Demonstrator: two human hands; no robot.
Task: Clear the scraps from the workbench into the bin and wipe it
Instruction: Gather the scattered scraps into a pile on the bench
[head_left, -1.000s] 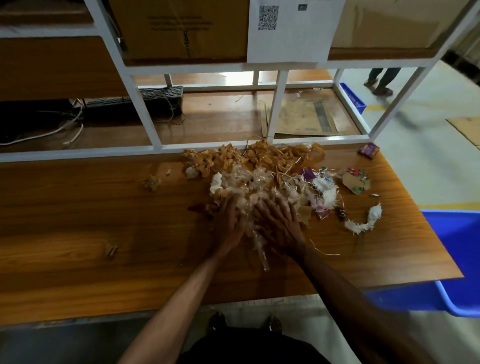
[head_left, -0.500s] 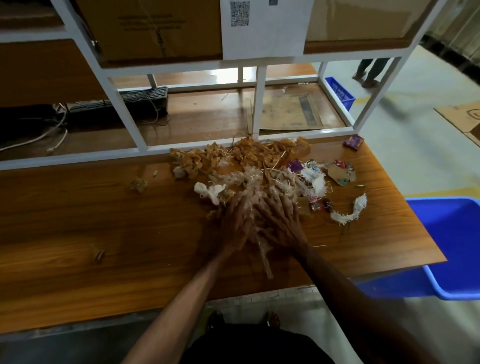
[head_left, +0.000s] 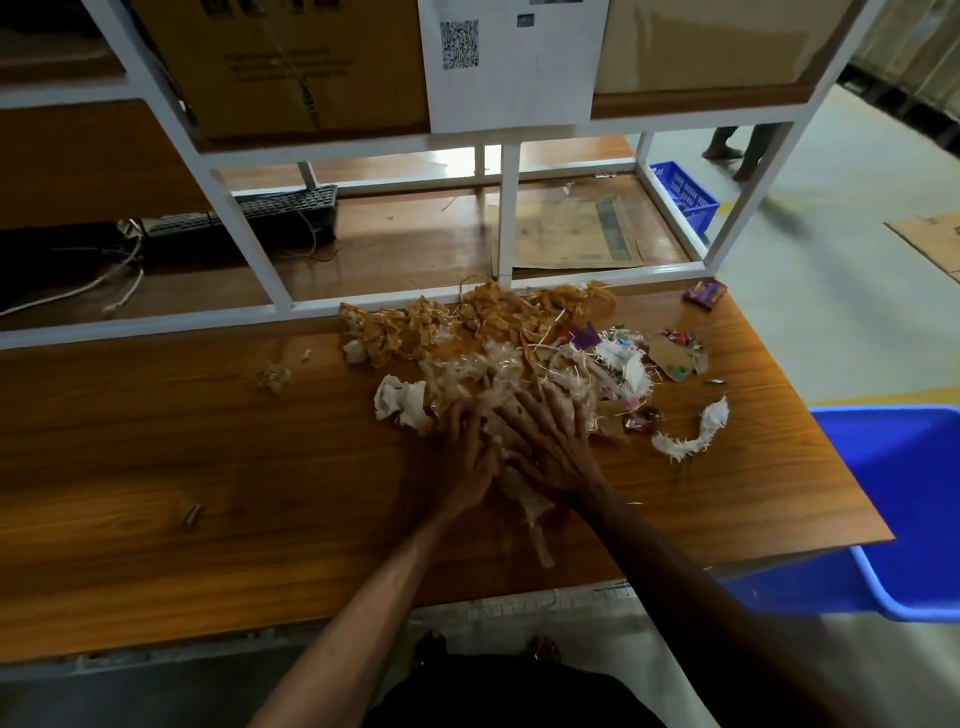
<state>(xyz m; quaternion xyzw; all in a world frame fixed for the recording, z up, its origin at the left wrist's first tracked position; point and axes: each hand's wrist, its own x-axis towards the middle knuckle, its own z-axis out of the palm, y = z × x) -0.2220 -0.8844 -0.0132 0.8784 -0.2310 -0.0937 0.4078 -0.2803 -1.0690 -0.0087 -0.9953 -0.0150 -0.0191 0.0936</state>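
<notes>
I have both hands down on the heap of scraps (head_left: 498, 353) in the middle of the worktop (head_left: 156, 452). My left hand (head_left: 465, 462) lies flat on the near-left side of the heap, fingers straight and close together, pressing on the clear plastic film. My right hand (head_left: 553, 447) sits just beside it, fingers spread wide over the film and pale fibres, palm down; neither hand pinches anything that I can see. A twisted tail of film (head_left: 537, 525) trails back between my wrists toward the near edge.

Beyond my fingertips the heap runs up to the white shelf frame (head_left: 270, 312), where tan strips (head_left: 519, 312) touch its lower rail. Right of my right fingers lie coloured wrappers, a cardboard tag (head_left: 670, 358) and a frayed white strip (head_left: 696, 434), with a purple wrapper (head_left: 704, 292) well apart at the far right corner. Left of my left fingers the wood is open, with only a small crumpled scrap (head_left: 271, 375) and a small bit (head_left: 189, 513) nearer me.

The blue bin (head_left: 904, 499) stands on the floor past the worktop's right edge, its rim partly tucked under the near right corner.
</notes>
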